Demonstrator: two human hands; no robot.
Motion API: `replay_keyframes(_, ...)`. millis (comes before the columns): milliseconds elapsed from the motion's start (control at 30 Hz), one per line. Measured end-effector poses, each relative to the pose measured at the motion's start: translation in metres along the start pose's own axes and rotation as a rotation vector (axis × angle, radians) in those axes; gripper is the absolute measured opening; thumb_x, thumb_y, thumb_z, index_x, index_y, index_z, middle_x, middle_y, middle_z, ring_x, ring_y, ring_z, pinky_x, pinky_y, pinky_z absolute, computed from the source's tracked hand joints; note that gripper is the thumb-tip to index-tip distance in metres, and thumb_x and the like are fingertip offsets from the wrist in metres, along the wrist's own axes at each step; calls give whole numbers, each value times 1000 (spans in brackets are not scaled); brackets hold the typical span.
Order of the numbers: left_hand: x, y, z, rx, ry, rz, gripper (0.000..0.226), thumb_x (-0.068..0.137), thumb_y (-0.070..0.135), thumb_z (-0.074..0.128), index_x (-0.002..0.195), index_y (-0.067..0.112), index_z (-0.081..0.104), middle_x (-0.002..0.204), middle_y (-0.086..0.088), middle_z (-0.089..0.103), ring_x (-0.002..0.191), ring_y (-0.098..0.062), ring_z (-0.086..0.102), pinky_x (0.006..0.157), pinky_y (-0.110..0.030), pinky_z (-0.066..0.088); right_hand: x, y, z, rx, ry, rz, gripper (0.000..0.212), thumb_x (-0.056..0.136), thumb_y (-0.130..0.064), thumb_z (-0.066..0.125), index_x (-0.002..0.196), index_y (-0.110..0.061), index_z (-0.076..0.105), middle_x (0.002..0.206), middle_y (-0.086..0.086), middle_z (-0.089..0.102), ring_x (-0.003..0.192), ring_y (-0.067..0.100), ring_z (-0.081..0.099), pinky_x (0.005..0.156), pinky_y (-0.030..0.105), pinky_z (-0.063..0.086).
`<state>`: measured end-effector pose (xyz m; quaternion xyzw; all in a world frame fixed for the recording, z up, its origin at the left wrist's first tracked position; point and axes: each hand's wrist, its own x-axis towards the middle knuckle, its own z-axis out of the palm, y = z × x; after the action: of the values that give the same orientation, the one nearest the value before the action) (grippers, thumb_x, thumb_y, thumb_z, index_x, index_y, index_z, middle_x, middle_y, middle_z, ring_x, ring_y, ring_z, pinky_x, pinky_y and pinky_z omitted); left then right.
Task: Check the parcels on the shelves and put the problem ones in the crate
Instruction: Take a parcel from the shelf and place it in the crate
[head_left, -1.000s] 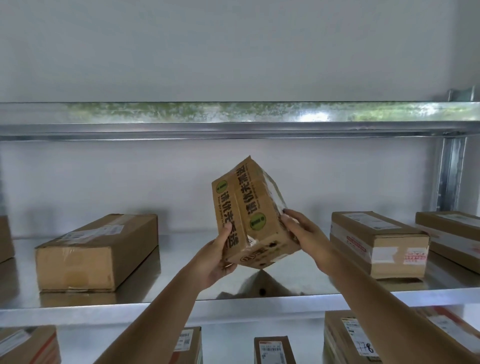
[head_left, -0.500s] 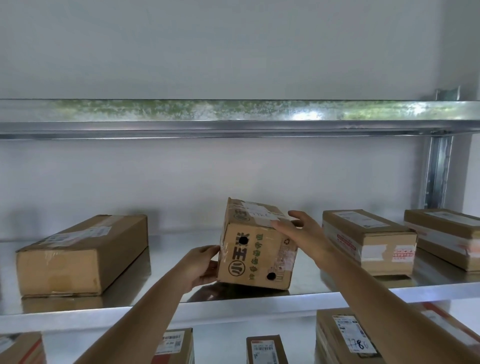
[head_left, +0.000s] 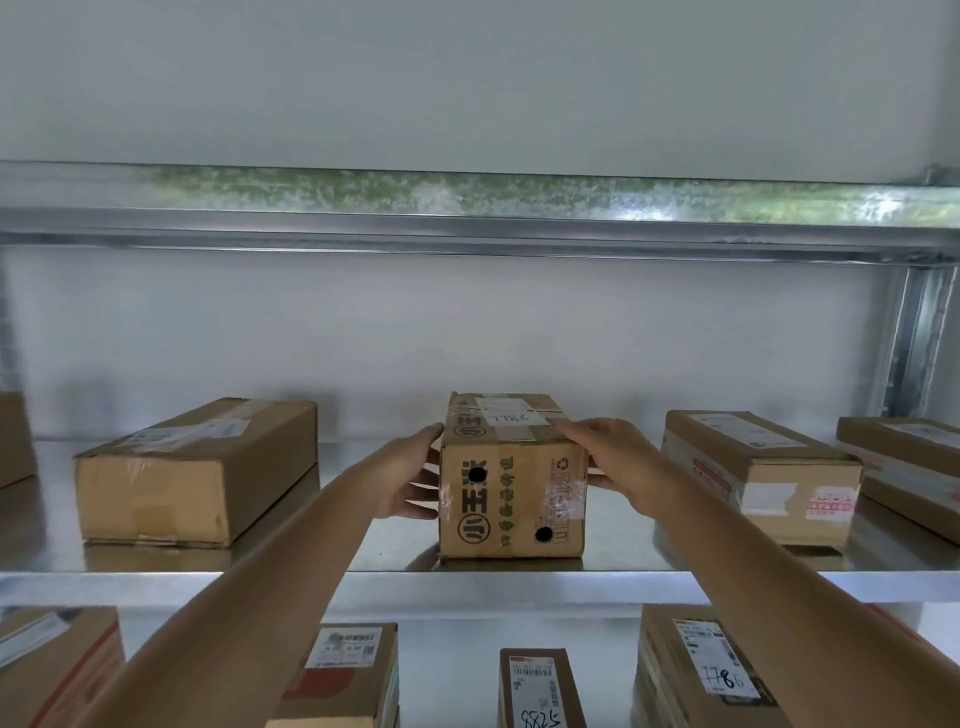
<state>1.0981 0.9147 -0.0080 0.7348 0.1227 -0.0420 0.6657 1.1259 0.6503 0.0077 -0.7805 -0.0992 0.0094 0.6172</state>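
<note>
A brown cardboard parcel (head_left: 511, 480) with black print, two black dots on its front and a white label reading 7786 stands upright on the middle metal shelf (head_left: 467, 577). My left hand (head_left: 410, 478) lies against the parcel's left side with fairly straight fingers, thumb near the top edge. Over the parcel's upper right edge, my right hand (head_left: 618, 462) grips it, fingers on top and thumb on the side. No crate is in view.
On the same shelf a long parcel (head_left: 192, 473) lies at the left and two labelled parcels (head_left: 763, 473) (head_left: 904, 462) at the right. The lower shelf holds several parcels (head_left: 540, 691). An upper shelf (head_left: 467, 208) runs overhead, with a steel upright (head_left: 914, 338) at the right.
The parcel was held tilted in the air, then came down and now stands flat on the shelf. Both hands stayed on its sides.
</note>
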Motion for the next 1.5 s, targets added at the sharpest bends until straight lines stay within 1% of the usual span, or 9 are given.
replay_keyframes(167, -6, 17, 0, 23, -19, -12, 60, 97, 62, 60, 120, 6, 64, 114, -20, 75, 105, -35, 74, 92, -49, 61, -2, -2, -7, 100, -48, 183, 32, 98, -39, 69, 109, -9, 74, 89, 9, 78, 100, 28, 72, 81, 42, 60)
replay_keyframes(400, 4, 34, 1, 139, -57, -68, 57, 96, 54, 67, 127, 7, 62, 115, -20, 74, 102, -35, 74, 72, -47, 64, 12, -20, -5, -32, -144, 271, 30, 103, -35, 62, 116, -8, 67, 109, 20, 72, 103, 41, 71, 96, 61, 56)
replay_keyframes(800, 26, 42, -4, 89, -87, -118, 54, 96, 45, 71, 130, 5, 60, 120, -22, 71, 110, -40, 70, 88, -57, 59, 44, -22, 2, -14, -195, 363, 33, 102, -31, 64, 127, -9, 61, 117, 24, 71, 109, 43, 68, 96, 70, 52)
replay_keyframes(1000, 28, 41, -1, 78, -81, -117, 55, 98, 46, 68, 133, 5, 58, 123, -22, 69, 109, -40, 69, 93, -63, 56, 45, -21, 8, -30, -148, 363, 38, 101, -36, 65, 122, -4, 63, 115, 25, 72, 103, 43, 70, 91, 69, 55)
replay_keyframes(1200, 32, 23, 8, -69, -70, -76, 47, 98, 52, 63, 126, 14, 63, 118, -19, 73, 111, -40, 68, 100, -71, 48, 47, -16, 15, 15, -93, 354, 32, 104, -35, 60, 121, -7, 62, 115, 24, 70, 106, 43, 67, 95, 72, 51)
replay_keyframes(1267, 30, 17, 14, -134, -54, -62, 47, 100, 55, 58, 126, 17, 65, 113, -16, 77, 110, -38, 70, 101, -68, 49, 45, -14, 20, 49, -67, 357, 29, 106, -34, 56, 120, -10, 61, 116, 23, 71, 107, 41, 67, 97, 71, 50)
replay_keyframes(1367, 21, 15, 23, -231, -53, -22, 48, 104, 54, 51, 128, 15, 66, 107, -14, 79, 100, -32, 75, 94, -52, 56, 41, -12, 24, 125, -32, 345, 28, 107, -34, 52, 121, -12, 61, 118, 22, 74, 107, 39, 71, 96, 68, 52)
replay_keyframes(1433, 8, 18, 27, -250, -46, 31, 45, 106, 51, 49, 126, 15, 68, 103, -13, 80, 93, -29, 76, 86, -44, 58, 32, -13, 23, 173, -21, 313, 31, 108, -34, 50, 124, -11, 62, 112, 21, 76, 105, 37, 73, 94, 60, 56)
replay_keyframes(1500, -10, 17, 32, -262, -27, 72, 43, 107, 50, 47, 125, 17, 68, 105, -13, 80, 98, -30, 76, 92, -45, 57, 19, -16, 18, 216, -15, 282, 31, 109, -33, 48, 125, -11, 62, 101, 17, 77, 99, 33, 75, 91, 51, 59)
